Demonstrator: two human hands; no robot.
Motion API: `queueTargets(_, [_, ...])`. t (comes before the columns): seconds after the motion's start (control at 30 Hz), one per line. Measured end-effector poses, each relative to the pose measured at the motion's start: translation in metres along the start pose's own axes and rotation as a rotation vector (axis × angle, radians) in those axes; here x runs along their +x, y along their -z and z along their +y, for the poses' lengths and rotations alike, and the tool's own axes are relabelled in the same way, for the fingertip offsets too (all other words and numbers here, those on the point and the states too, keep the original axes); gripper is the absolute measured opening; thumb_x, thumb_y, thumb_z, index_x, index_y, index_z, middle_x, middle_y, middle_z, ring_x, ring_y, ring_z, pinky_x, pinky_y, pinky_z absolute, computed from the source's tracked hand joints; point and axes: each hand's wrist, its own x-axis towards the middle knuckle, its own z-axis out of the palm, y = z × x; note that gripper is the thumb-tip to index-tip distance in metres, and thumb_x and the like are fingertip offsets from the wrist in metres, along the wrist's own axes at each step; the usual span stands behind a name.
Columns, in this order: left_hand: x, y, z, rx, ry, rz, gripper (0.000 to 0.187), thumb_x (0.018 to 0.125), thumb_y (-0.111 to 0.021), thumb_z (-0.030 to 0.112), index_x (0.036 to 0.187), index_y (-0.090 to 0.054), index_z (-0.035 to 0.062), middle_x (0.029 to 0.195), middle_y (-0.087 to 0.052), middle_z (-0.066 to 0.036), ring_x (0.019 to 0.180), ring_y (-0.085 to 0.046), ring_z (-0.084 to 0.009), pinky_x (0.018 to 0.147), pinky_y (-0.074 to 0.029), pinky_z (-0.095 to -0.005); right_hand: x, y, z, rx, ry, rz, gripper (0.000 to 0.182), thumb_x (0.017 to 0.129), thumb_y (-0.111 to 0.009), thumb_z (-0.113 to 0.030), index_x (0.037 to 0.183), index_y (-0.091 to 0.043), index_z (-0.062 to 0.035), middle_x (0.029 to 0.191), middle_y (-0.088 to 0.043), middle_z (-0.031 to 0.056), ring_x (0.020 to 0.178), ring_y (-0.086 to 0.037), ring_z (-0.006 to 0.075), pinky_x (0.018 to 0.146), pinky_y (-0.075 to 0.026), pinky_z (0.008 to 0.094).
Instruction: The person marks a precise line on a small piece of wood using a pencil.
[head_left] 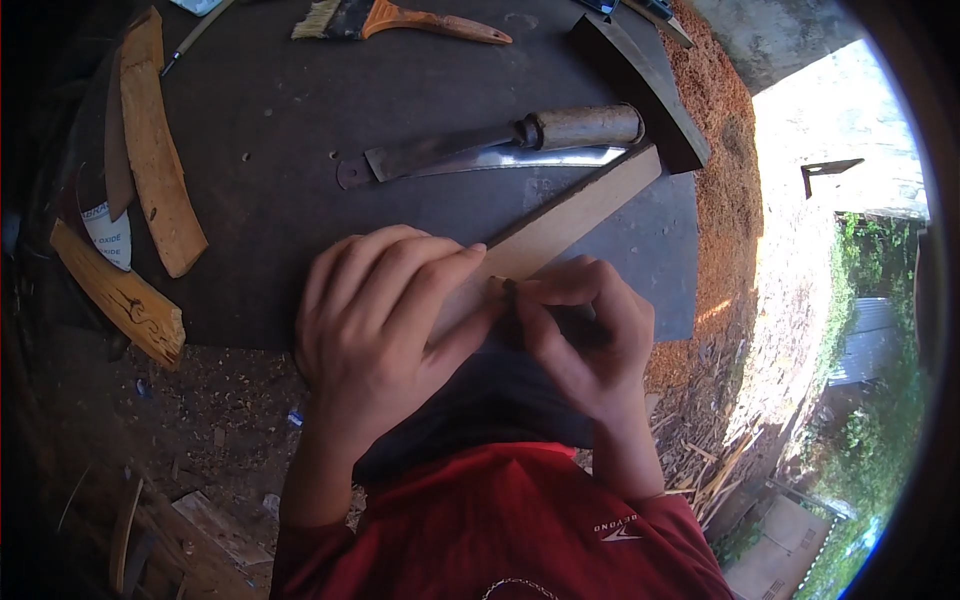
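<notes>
A pale, flat wooden strip (575,217) lies slantwise near the front edge of the dark tabletop. My left hand (385,305) is laid over its lower end, fingers on top and thumb along the near side, gripping it. Thumb and forefinger of my right hand (590,320) pinch a small dark stub with a pale tip (503,288) against the strip's near edge; most of the stub is hidden. Just beyond the strip lie a wide chisel (580,128) with a worn wooden handle and a shiny metal blade or ruler (500,160) under it.
A dark metal-looking bar (645,95) stands at the table's right edge, beside sawdust (715,150). A paintbrush (430,22) lies at the back. Curved wood offcuts (160,150) and a sandpaper piece (108,235) are on the left. Wood scraps litter the ground.
</notes>
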Motion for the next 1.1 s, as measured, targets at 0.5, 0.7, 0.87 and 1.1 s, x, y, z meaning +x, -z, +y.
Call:
queueTargets(0.5, [0.000, 0.000, 0.001, 0.015, -0.001, 0.000, 0.045, 0.072, -0.092, 0.025, 0.113, -0.079, 0.0119, 0.107, -0.075, -0.001, 0.103, -0.070, -0.0245, 0.092, -0.052, -0.0436, 0.000, 0.003, 0.002, -0.017, -0.018, 0.003, 0.014, 0.082, -0.079, 0.003, 0.091, -0.069, -0.0015, 0.091, -0.074, 0.0095, 0.081, -0.072, 0.0231, 0.073, -0.056, 0.0323])
queueTargets(0.7, [0.000, 0.000, 0.000, 0.025, -0.003, -0.004, 0.042, 0.076, -0.092, 0.027, 0.113, -0.079, 0.0117, 0.106, -0.075, -0.001, 0.104, -0.071, -0.0246, 0.092, -0.052, -0.0434, 0.002, 0.005, 0.004, -0.001, -0.065, 0.043, 0.014, 0.081, -0.079, 0.003, 0.091, -0.070, -0.0017, 0.092, -0.074, 0.0089, 0.082, -0.071, 0.0232, 0.074, -0.056, 0.0323])
queueTargets(0.87, [0.001, -0.001, 0.000, 0.026, -0.010, 0.003, 0.041, 0.077, -0.091, 0.028, 0.112, -0.079, 0.0117, 0.106, -0.075, -0.001, 0.103, -0.071, -0.0244, 0.091, -0.052, -0.0428, 0.004, 0.008, 0.003, -0.066, -0.023, 0.012, 0.015, 0.082, -0.079, 0.004, 0.093, -0.070, -0.0004, 0.092, -0.074, 0.0098, 0.083, -0.072, 0.0225, 0.075, -0.056, 0.0322])
queueTargets(1.1, [0.001, 0.000, 0.000, 0.023, 0.005, -0.003, 0.041, 0.076, -0.092, 0.029, 0.111, -0.080, 0.0112, 0.105, -0.075, -0.001, 0.102, -0.071, -0.0244, 0.090, -0.051, -0.0424, 0.003, 0.013, 0.011, -0.007, -0.069, 0.042, 0.014, 0.085, -0.079, 0.002, 0.095, -0.070, 0.0007, 0.093, -0.075, 0.0117, 0.084, -0.073, 0.0221, 0.076, -0.056, 0.0308])
